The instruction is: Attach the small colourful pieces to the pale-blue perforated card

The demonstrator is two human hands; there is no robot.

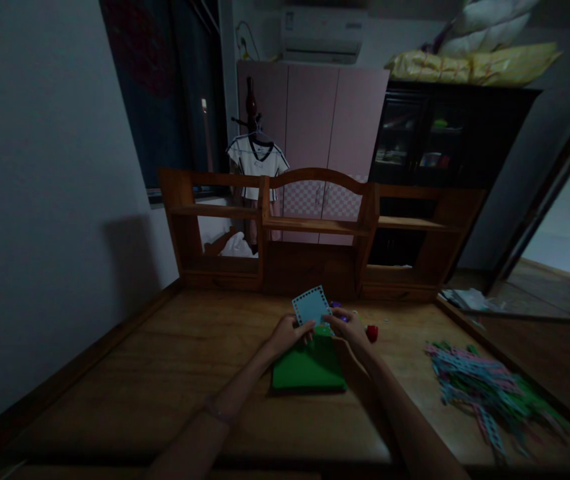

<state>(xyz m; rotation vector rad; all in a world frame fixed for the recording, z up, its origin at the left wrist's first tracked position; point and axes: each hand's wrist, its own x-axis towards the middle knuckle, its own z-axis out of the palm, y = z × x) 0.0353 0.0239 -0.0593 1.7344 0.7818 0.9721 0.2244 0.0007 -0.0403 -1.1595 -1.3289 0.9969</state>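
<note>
A light blue square sheet (pixel 311 307) with small holes along its edges is held up, tilted, over the desk. My left hand (pixel 289 333) pinches its lower left corner between thumb and fingers. My right hand (pixel 349 328) grips the sheet's lower right side, its fingers closed. Just below my hands lies a green flat piece, perhaps a stack of sheets (pixel 309 365), on the wooden desk. A smaller bright green bit (pixel 323 331) shows between my hands. Behind my right hand are a red object (pixel 372 333) and a purple one (pixel 335 305), both too small to name.
On the right of the desk (pixel 205 353) lies a loose pile of perforated pink, blue and green strips (pixel 485 383). A wooden shelf unit (pixel 315 227) stands along the back edge. A wall (pixel 65 200) borders the left side, and white papers or bags (pixel 469 299) lie beyond the right edge.
</note>
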